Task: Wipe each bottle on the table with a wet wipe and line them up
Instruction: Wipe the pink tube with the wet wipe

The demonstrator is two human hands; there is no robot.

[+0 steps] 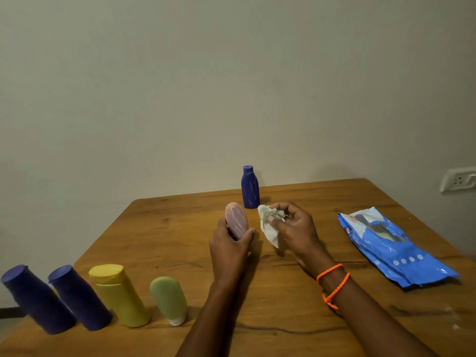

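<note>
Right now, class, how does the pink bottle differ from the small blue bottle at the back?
The pink bottle is gripped by the left hand; the small blue bottle stands alone. Pink is tilted, blue upright. Both show pale scribble marks.

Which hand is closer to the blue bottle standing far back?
Right. The right hand, holding the wipe, sits just in front of the blue bottle; the left hand, holding the pink bottle, is farther.

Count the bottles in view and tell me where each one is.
6. Four in a row at the near left: two dark blue, yellow, green. A pink one in the left hand. Another blue stands behind.
</note>
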